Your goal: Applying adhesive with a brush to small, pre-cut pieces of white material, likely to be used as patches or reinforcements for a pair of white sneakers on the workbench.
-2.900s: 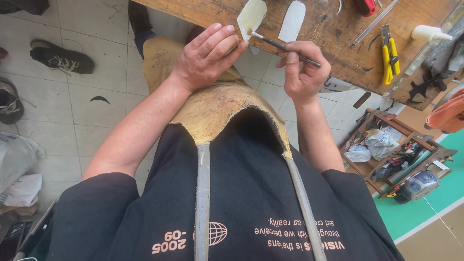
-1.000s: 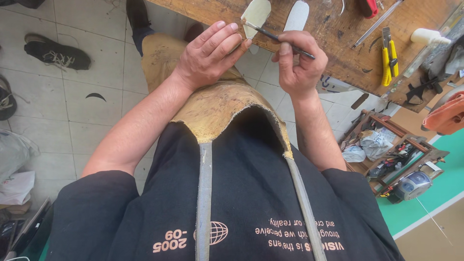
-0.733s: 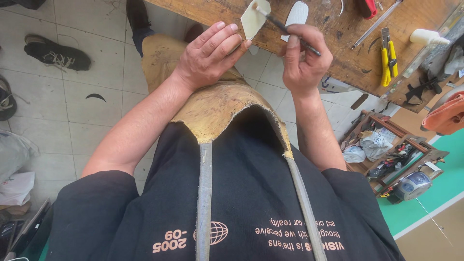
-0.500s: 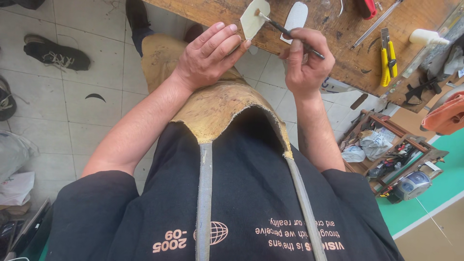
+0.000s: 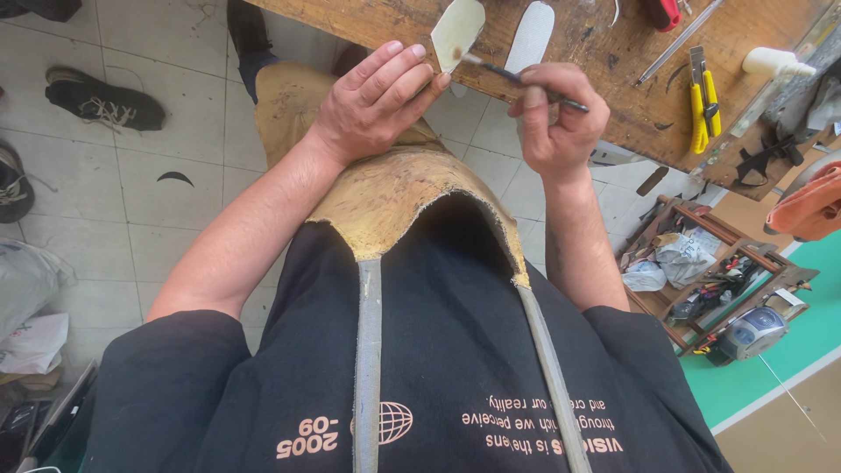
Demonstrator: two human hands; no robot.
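At the bench's near edge, I see my left hand pinching a pale sole piece upright, its lower end hidden behind the fingertips. My right hand is clenched round a thin brush, whose tip touches the piece's lower face. Both hands hang just off the wooden bench, over my apron. A second sole lies flat just beyond, yellow pliers farther right. Tiled floor lies open at left.
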